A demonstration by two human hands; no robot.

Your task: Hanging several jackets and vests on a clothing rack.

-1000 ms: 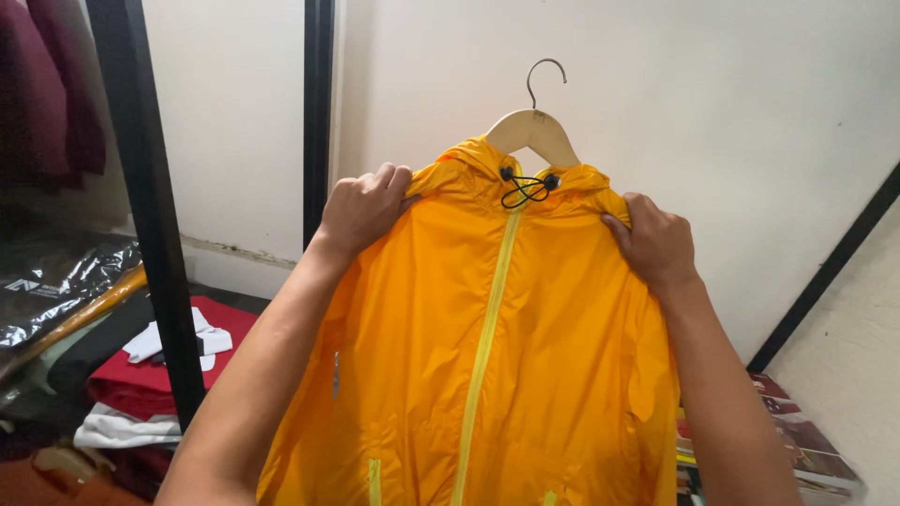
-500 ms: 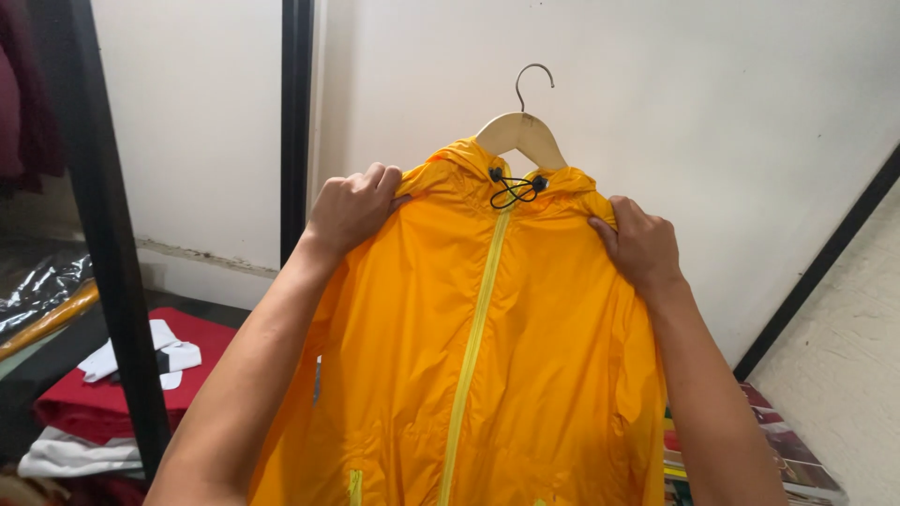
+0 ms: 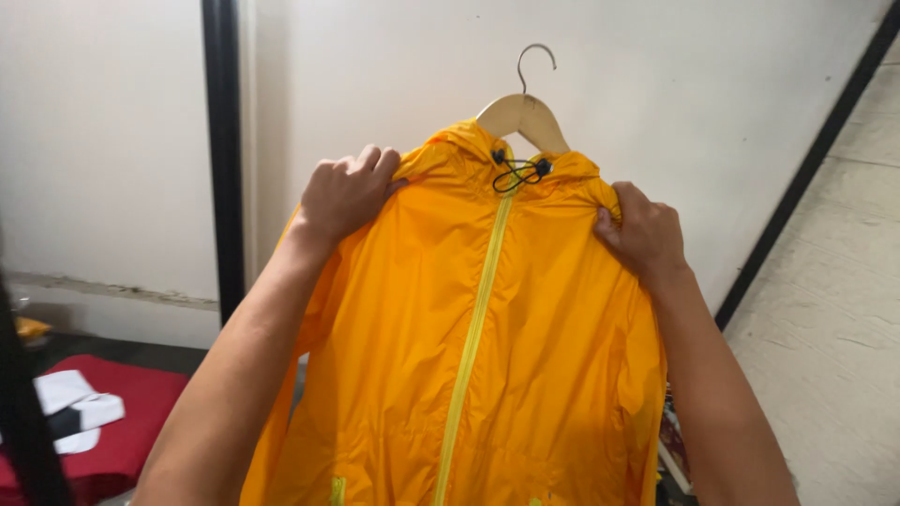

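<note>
Holding an orange jacket [image 3: 487, 356] up in front of a pale wall [image 3: 694, 112], each shoulder caught in a separate grip. Left hand [image 3: 345, 192] curled shut over the left shoulder seam, knuckles up, fabric bunched beneath the fingers. Right hand [image 3: 645, 232] pinching the right shoulder, thumb pressed onto the front of the cloth, fingers wrapped behind and hidden. Riding on a wooden hanger [image 3: 523, 117] with a metal hook [image 3: 534, 64] free in the air, caught on nothing visible. Running straight down from the collar, a yellow zipper [image 3: 473, 337] closed (a black drawcord [image 3: 517, 173] knotted at its top), marking the garment's long axis as vertical and dropping past the lower edge of the view. Lying directly between the two hands and below them, the body of the jacket; hook above and midway, about equally close to either hand, the left sitting slightly higher. Standing to the left, a black upright post [image 3: 223, 159]. Lower left, a red cloth [image 3: 141, 422] on the floor with white folded items [image 3: 80, 412] on it. At right, a black diagonal strip [image 3: 806, 159] against a rough whitewashed surface.
</note>
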